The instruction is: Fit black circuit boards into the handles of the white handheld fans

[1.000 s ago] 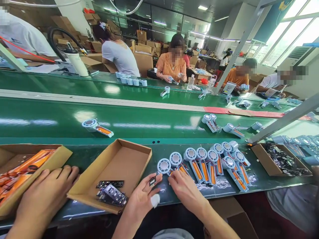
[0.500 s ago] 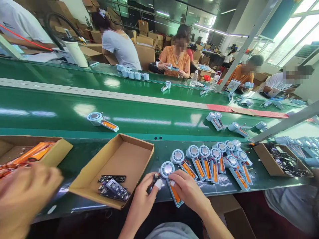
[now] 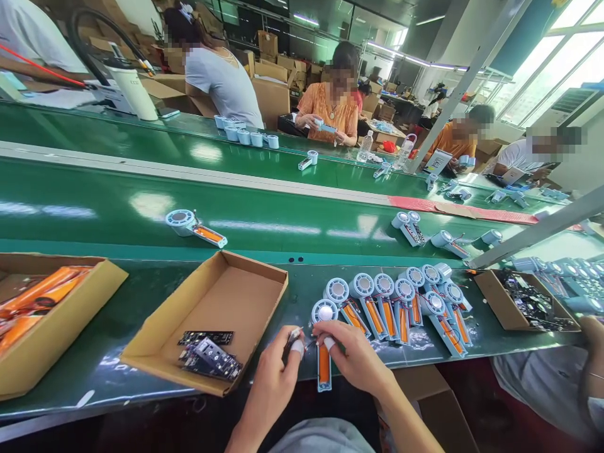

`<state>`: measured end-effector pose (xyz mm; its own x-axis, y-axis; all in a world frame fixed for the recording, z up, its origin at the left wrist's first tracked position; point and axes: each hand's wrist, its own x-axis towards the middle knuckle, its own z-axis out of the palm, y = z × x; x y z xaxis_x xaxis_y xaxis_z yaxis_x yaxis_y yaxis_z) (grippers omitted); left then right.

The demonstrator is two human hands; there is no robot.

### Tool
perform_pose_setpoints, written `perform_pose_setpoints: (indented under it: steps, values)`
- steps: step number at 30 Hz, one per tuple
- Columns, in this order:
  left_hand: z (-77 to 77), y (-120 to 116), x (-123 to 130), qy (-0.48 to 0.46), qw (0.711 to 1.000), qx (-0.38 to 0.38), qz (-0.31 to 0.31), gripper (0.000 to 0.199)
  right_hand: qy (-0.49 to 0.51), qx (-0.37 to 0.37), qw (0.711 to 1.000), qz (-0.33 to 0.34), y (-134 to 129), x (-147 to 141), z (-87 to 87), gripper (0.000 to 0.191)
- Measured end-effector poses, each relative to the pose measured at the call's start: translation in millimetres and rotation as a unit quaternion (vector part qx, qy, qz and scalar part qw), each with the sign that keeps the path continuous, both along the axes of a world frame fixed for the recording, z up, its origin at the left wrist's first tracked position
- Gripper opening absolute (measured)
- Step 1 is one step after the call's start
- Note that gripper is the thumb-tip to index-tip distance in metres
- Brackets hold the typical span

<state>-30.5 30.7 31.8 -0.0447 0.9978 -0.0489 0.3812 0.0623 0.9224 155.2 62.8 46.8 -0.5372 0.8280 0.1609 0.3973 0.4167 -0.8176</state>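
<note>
My left hand (image 3: 274,371) is closed, pinching a small dark circuit board (image 3: 291,341) between thumb and fingers. White covers show on both thumbs. Just to the right, my right hand (image 3: 353,358) has its fingertips pressed together on a thin wire (image 3: 309,343), partly hidden by the fingers. Under that hand lies a light-blue handheld fan (image 3: 324,311), its round head away from me. An orange battery (image 3: 323,365) sits in the fan's open handle, which points toward me.
Several similar fans (image 3: 384,286) lie to the right. Left stands a cardboard tray (image 3: 250,286) with circuit boards (image 3: 212,358), beside a box (image 3: 89,308) of orange batteries. Another box (image 3: 491,302) holds dark boards at right. Beyond runs a green conveyor (image 3: 264,220); co-workers sit across it.
A blurred hand at the left battery box has gone from view. The fan under my hands has turned, its handle now pointing straight toward me. A co-worker's hand now shows at the right edge.
</note>
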Motion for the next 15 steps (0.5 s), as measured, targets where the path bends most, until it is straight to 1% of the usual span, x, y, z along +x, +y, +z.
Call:
perform_pose_setpoints:
  steps: [2,4,7,9,10,12,14,15]
  values:
    - [0.5,-2.3,6.6,0.015,1.000,0.022,-0.010,0.021,0.008,-0.002,1.000,-0.014,-1.7,0.0,-4.1,0.039]
    - [-2.0,-1.9,11.1,0.036,0.997,0.060,-0.024,0.016,0.017,0.003,0.999,-0.027,-3.4,-1.0,-7.5,0.042]
    - [-9.8,1.2,10.6,0.073,0.987,0.127,-0.061,0.015,0.028,0.009,0.999,-0.039,-6.4,-3.3,-8.8,0.046]
    - [-14.8,3.5,6.4,0.102,0.978,0.164,-0.082,0.018,0.020,0.033,0.999,-0.038,-9.3,-4.0,-6.5,0.051]
    - [-16.4,4.5,4.0,0.117,0.974,0.176,-0.086,0.021,0.002,0.055,0.998,-0.039,-11.0,-3.7,-4.6,0.054]
    - [-17.5,6.3,-0.2,0.139,0.970,0.186,-0.074,0.023,-0.062,0.108,0.991,-0.051,-14.5,-0.8,-0.3,0.059]
    - [-15.9,7.6,-2.3,0.140,0.973,0.177,-0.041,0.022,-0.144,0.148,0.976,-0.073,-17.5,5.6,3.5,0.058]
    - [-14.3,8.0,-2.3,0.130,0.977,0.164,-0.025,0.021,-0.181,0.159,0.967,-0.087,-18.8,9.7,4.9,0.055]
